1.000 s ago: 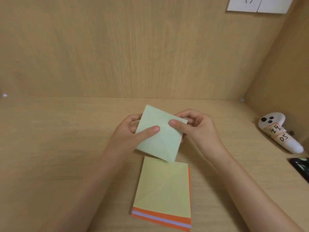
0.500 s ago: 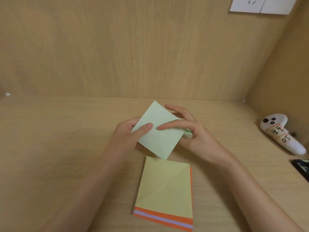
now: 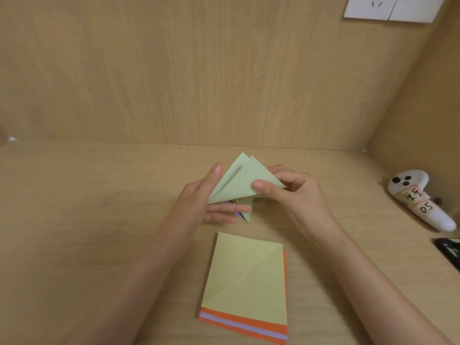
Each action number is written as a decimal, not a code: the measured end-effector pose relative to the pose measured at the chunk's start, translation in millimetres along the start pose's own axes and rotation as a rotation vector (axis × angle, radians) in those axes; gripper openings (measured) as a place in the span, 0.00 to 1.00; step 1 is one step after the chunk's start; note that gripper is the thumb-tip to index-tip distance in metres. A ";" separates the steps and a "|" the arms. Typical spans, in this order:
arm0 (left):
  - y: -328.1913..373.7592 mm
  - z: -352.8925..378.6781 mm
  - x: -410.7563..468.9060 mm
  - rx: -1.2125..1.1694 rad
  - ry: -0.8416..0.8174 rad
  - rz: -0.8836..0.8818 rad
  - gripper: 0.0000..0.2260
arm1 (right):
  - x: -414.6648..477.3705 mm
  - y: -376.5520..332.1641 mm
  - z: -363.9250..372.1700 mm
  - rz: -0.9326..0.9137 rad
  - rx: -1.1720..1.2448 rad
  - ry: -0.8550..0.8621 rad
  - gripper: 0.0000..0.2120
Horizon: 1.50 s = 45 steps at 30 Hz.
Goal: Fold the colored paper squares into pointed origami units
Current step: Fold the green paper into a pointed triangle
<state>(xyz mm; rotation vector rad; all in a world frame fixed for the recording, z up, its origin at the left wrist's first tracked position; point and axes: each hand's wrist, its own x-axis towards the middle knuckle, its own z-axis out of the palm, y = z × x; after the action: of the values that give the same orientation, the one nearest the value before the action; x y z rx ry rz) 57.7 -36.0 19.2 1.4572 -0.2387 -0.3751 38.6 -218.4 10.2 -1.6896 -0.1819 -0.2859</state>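
Above the middle of the light wooden table (image 3: 99, 220), a pale green paper sheet (image 3: 239, 185), folded over into a triangle, is held off the surface between both hands. Its two upper corners lie almost together and point away from the person, one tip slightly offset behind the other. The long lower edge runs from lower left to right.

Left hand (image 3: 199, 205): thumb straight and raised along the triangle's left edge, fingers straight beneath the sheet, whose lower left corner rests in the crook between them. This grip is spread, supporting rather than pinching.

Right hand (image 3: 296, 192): thumb pressed on the front face near the lower edge, fingers curled behind the right corner. This grip pinches the sheet.

Beneath the triangle, beside the left fingertips, are small folded paper pieces (image 3: 245, 211) in green and purple, their points toward the person. Their number cannot be told.

Nearer the person, apart from the hands, a stack of paper squares (image 3: 246, 277) lies flat. A pale yellow square with a diagonal crease is on top, with orange and lilac edges showing along its near and right sides.

At the right side of the table, close to the side wall, lies a white handheld controller (image 3: 420, 202) with black dots and a handwritten label. Just nearer is a dark object (image 3: 449, 252), only partly in view.

High on the wooden back panel (image 3: 174, 70) is a white wall socket plate (image 3: 390, 7)
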 end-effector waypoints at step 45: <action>2.0 11.5 -6.4 0.046 0.212 0.157 0.07 | -5.9 -3.7 16.9 0.266 0.230 -0.030 0.06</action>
<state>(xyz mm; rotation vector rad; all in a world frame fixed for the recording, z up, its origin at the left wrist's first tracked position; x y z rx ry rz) 47.6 -43.9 22.8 1.5000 -0.1902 -0.0876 33.3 -200.9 9.9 -1.4701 -0.0100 -0.0381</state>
